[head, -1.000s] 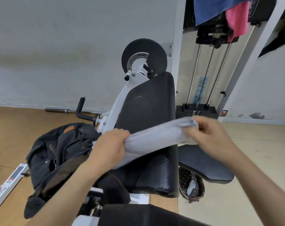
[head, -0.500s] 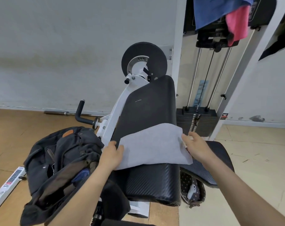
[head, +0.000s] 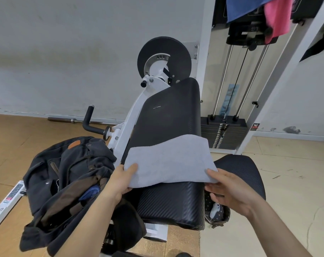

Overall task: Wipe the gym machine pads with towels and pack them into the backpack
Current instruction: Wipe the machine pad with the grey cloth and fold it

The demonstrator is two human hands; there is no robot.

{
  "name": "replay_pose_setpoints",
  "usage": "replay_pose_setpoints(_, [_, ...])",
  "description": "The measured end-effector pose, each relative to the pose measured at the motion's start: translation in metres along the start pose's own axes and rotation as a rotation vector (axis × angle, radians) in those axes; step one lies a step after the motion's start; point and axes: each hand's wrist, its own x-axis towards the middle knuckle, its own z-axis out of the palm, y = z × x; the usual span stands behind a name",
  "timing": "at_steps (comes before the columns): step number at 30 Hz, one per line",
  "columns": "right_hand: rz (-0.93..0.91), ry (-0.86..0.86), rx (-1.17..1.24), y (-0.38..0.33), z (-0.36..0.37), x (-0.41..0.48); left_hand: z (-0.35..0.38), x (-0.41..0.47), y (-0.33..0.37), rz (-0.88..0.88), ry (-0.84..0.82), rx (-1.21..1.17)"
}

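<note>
— Pads first: where are they, and what lies on them?

— The long black pad [head: 168,115] runs from the near middle toward the far wall, tilted up at its far end. A second, rounder black pad [head: 244,173] is just to the right of it, lower. The grey towel [head: 168,160] is spread flat over the near part of the long pad and its near edge hangs a little past the pad's curve.

— And the backpack?

— The dark backpack [head: 64,175] sits to the left of the long pad, touching the white frame [head: 131,117] of the machine. It is open and slumped, and something blue shows inside.

— What do the hands do?

— The left hand [head: 120,180] holds the near left corner of the towel, thumb on top, the grip narrow on the cloth. The right hand [head: 229,190] is at the near right corner; its fingers are nearly straight, one above and the others below the cloth edge, a loose wide grip.

— Anything else?

— A weight stack [head: 224,132] stands at the far right, and blue and pink cloths [head: 259,10] hang above it.
</note>
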Motion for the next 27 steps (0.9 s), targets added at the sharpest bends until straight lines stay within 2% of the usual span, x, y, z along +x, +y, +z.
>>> replay_pose_setpoints(2, [-0.107, 0.025, 0.070, 0.006, 0.003, 0.003, 0.003, -0.003, 0.003, 0.008, 0.016, -0.033])
replay_pose_setpoints(4, [-0.261, 0.124, 0.126, 0.009, 0.008, 0.003, 0.002, 0.000, 0.004, 0.067, 0.065, 0.016])
replay_pose_setpoints(8, [-0.454, 0.327, -0.027, 0.011, 0.018, -0.004, -0.007, 0.009, 0.009, 0.185, 0.219, 0.085])
replay_pose_setpoints(11, [-0.410, 0.324, -0.036, 0.011, 0.019, -0.004, -0.005, 0.015, 0.007, 0.160, 0.237, 0.125])
replay_pose_setpoints(15, [-0.235, 0.241, -0.058, 0.003, 0.019, -0.001, 0.003, 0.015, 0.001, 0.097, 0.197, 0.084])
replay_pose_setpoints(20, [-0.079, 0.239, -0.026, -0.022, 0.020, 0.016, -0.004, 0.015, 0.001, -0.167, 0.040, -0.113])
replay_pose_setpoints(24, [-0.149, 0.314, -0.147, -0.041, 0.036, 0.033, -0.001, 0.010, 0.006, -0.220, 0.037, -0.192])
replay_pose_setpoints(27, [-0.331, 0.474, -0.295, -0.041, 0.041, 0.040, 0.002, 0.004, 0.010, -0.087, 0.070, -0.228])
